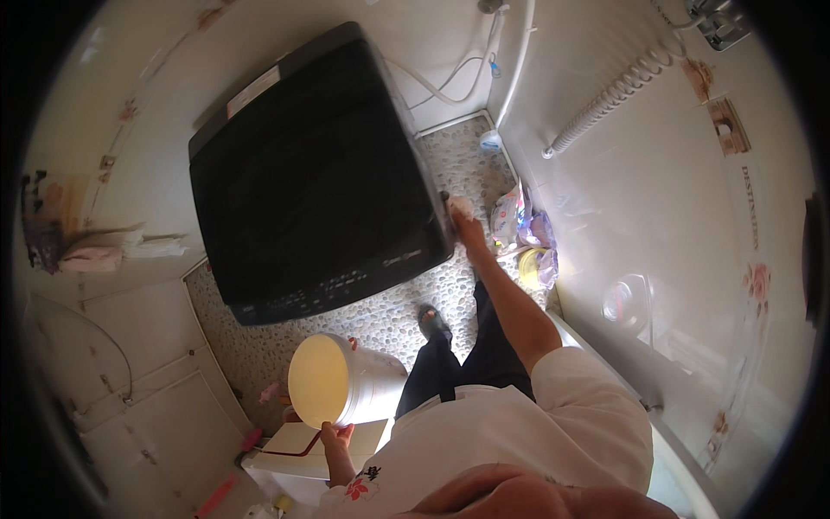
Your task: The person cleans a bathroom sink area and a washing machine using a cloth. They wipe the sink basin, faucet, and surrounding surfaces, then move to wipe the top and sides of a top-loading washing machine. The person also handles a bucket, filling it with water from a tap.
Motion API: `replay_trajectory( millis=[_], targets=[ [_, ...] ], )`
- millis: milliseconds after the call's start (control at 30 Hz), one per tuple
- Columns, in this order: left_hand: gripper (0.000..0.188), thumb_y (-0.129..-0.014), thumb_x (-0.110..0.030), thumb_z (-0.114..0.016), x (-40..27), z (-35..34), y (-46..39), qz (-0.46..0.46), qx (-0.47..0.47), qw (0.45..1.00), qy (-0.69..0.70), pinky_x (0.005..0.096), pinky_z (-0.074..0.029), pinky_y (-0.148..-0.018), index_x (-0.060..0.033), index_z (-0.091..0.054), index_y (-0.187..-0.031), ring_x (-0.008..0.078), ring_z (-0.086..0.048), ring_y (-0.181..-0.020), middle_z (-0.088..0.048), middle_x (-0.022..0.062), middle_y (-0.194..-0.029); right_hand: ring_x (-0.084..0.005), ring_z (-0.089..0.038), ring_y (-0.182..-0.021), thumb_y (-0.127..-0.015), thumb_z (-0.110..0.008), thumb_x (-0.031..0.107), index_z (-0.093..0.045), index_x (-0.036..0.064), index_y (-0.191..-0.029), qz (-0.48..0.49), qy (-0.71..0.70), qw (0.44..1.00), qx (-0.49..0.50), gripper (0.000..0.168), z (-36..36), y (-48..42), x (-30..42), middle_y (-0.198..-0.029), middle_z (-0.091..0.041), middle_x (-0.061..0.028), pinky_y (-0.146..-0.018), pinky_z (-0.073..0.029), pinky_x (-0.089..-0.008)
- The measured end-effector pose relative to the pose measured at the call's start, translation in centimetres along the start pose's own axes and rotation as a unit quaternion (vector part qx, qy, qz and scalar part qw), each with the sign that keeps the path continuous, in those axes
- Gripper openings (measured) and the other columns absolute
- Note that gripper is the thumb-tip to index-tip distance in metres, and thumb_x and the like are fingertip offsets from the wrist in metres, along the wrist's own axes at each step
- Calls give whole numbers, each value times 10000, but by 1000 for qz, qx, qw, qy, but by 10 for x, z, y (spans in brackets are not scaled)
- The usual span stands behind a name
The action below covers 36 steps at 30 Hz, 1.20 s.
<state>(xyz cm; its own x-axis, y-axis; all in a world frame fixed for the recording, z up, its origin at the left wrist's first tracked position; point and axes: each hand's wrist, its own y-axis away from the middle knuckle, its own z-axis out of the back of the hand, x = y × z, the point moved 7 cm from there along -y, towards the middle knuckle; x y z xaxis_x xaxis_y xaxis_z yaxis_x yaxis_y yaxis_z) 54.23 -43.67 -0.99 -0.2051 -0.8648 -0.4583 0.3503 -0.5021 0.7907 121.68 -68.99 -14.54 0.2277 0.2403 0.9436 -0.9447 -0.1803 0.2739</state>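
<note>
A top-loading washing machine with a dark lid [318,175] stands in front of me. My right hand [463,217] is at its right side, holding a pale, crumpled cloth [461,207] near the casing. Close to my legs, a white plastic bucket [376,379] has its round, yellowish face turned up to the left. My left hand [337,438] grips the bucket's lower rim, beside a dark red handle or rod [301,451]. Whether the bucket rests on anything is unclear.
Several plastic packages [512,217] and a yellow tub [533,267] lie along the right wall. A white box-like unit [285,462] stands at lower left. The floor [389,318] is pebble-patterned. A coiled hose [616,97] hangs at upper right.
</note>
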Motion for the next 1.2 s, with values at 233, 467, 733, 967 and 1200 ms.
replay_trajectory(
  millis=[233, 467, 733, 967, 1200],
  targets=[
    [490, -851, -260, -511, 9, 20, -48, -24, 148, 989, -17, 603, -375, -1000, -60, -452, -1294, 351, -488, -1187, -489, 159, -1305, -107, -583, -767, -870, -650, 293, -665, -19, -995, -21, -270, 961, -52, 336, 35, 54, 195, -829, -640, -34, -683, -451, -253],
    [496, -860, -234, -522, -33, -2, -92, -69, 159, 983, -59, 637, -470, -878, -2, -424, -1287, 402, -525, -1109, -493, 204, -1261, -217, -610, -795, -918, -551, 319, -628, 37, -1075, 10, 70, 992, -107, 332, 57, 36, 130, -863, -644, -113, -664, -473, -349],
    [572, -865, -208, -623, -42, -8, -110, -31, 318, 933, 164, 614, -474, -753, -9, -358, -1331, 364, -546, -1017, -517, 197, -1187, -284, -622, -773, -992, -386, 257, -604, 21, -1141, 294, 454, 836, -95, 353, 59, 2, 82, -838, -641, -161, -655, -486, -385],
    [421, -775, -140, -635, -42, 18, -51, -127, 0, 992, -7, 426, -593, -472, 158, -524, -1051, 345, -657, -561, -612, 250, -896, -143, -593, -982, -1019, -406, 247, -557, 46, -1262, 59, -34, 997, 30, 350, 59, 55, 173, -1136, -622, -68, -835, -478, -263],
    [324, -803, -127, -597, -45, 17, -32, -162, 84, 983, 17, 448, -603, -648, 39, -575, -1080, 306, -688, -769, -654, 171, -921, -154, -602, -841, -909, -582, 213, -596, 83, -1096, 42, -98, 984, 141, 228, 59, 25, 86, -988, -632, -38, -684, -495, -299]
  ],
)
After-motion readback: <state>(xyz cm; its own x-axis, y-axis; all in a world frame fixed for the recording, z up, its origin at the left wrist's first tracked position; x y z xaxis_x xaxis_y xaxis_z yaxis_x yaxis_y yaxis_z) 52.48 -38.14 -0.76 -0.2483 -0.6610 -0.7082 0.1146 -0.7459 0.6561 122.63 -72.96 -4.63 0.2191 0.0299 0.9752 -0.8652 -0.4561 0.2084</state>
